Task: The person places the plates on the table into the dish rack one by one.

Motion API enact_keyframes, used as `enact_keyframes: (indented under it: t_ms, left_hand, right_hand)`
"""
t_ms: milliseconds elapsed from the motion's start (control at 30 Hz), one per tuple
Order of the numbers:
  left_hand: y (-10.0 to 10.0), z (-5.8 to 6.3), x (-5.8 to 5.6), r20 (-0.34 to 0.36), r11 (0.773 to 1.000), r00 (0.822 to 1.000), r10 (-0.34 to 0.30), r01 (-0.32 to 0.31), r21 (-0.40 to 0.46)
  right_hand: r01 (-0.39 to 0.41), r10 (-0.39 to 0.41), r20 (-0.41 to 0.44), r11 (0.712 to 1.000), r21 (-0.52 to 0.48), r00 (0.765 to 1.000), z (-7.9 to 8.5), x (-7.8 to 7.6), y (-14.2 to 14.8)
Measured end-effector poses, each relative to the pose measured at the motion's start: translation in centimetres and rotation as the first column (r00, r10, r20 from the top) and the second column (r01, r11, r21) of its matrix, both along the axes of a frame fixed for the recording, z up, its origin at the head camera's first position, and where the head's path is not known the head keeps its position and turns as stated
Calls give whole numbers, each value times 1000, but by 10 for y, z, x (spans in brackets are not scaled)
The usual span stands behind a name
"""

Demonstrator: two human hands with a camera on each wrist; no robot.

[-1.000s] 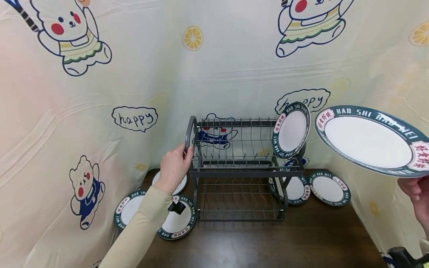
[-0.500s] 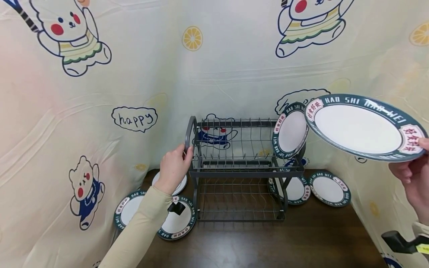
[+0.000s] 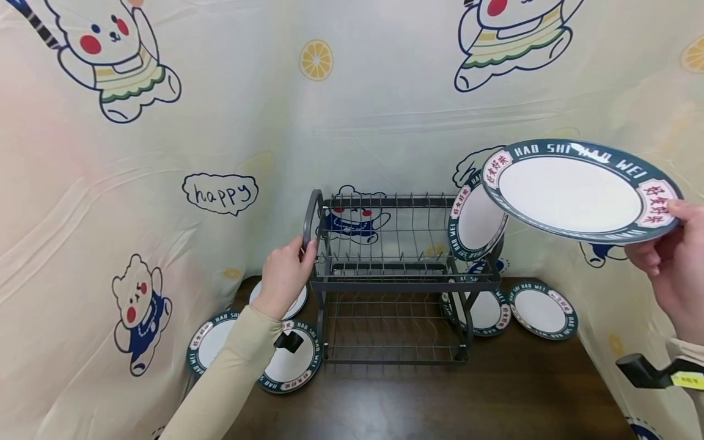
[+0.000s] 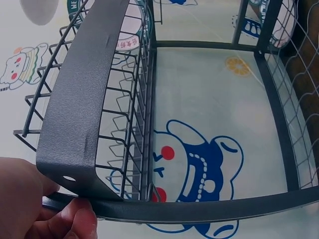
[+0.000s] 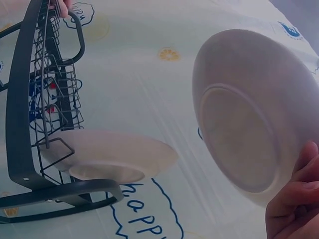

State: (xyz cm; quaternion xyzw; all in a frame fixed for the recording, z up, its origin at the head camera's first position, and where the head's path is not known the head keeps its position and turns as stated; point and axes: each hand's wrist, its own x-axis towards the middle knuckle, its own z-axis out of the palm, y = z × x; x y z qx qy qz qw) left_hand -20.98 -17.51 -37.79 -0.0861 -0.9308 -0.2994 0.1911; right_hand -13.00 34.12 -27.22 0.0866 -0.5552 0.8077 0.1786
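Note:
A dark two-tier dish rack (image 3: 404,285) stands on the table, and my left hand (image 3: 287,275) grips the frame at its left end. The left wrist view shows that hand's fingers (image 4: 75,219) curled round the dark metal bar. My right hand (image 3: 673,269) pinches the right edge of a white plate (image 3: 572,192) with a green lettered rim, thumb on top and fingers beneath. This plate is up in the air, tilted, right of the rack's top tier. One plate (image 3: 477,220) leans upright in the right end of that tier, partly overlapped by the held plate.
Left of the rack lie several plates, one (image 3: 294,360) near its front leg, partly behind my left sleeve. To the right, another plate (image 3: 541,310) lies by the curtain, beside a plate (image 3: 484,311) behind the rack's leg. Patterned cloth (image 3: 374,122) hangs behind the table (image 3: 396,403).
My right hand has carried the held plate leftward and up, closer to the rack, so it now overlaps the plate in the top tier. The left hand has stayed on the rack.

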Motion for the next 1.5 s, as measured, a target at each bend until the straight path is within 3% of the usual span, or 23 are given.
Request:
enact_keyframes:
  t_ms: [233, 367, 600, 767, 967, 1133, 1233, 1500]
  left_hand:
    - [0, 1, 1, -42, 1000, 999, -1, 0, -18]
    - [0, 1, 1, -62, 1000, 998, -3, 1, -21]
    - [0, 1, 2, -59, 1000, 998, -8, 7, -15]
    - [0, 0, 2, -49, 1000, 999, -6, 5, -4]
    - [1, 1, 1, -58, 1000, 998, -8, 8, -1]
    - [1, -1, 1, -54, 1000, 998, -11, 11, 0]
    - [0, -1, 1, -45, 1000, 999, -9, 9, 1]
    - [0, -3, 0, -57, 1000, 998, -11, 11, 1]
  right_hand:
    - [20, -29, 157, 998, 57, 987, 25, -4, -13]
    - [19, -29, 157, 997, 69, 987, 34, -9, -19]
    - [88, -112, 146, 983, 159, 983, 45, -20, -25]
    - [121, -157, 112, 954, 275, 981, 51, -29, -31]
    - [157, -231, 146, 904, 399, 962, 60, -38, -34]
    - [135, -223, 169, 899, 418, 960, 66, -47, -38]
    - [135, -244, 170, 865, 484, 955, 70, -52, -40]
    - [143, -324, 152, 728, 670, 934, 81, -59, -46]
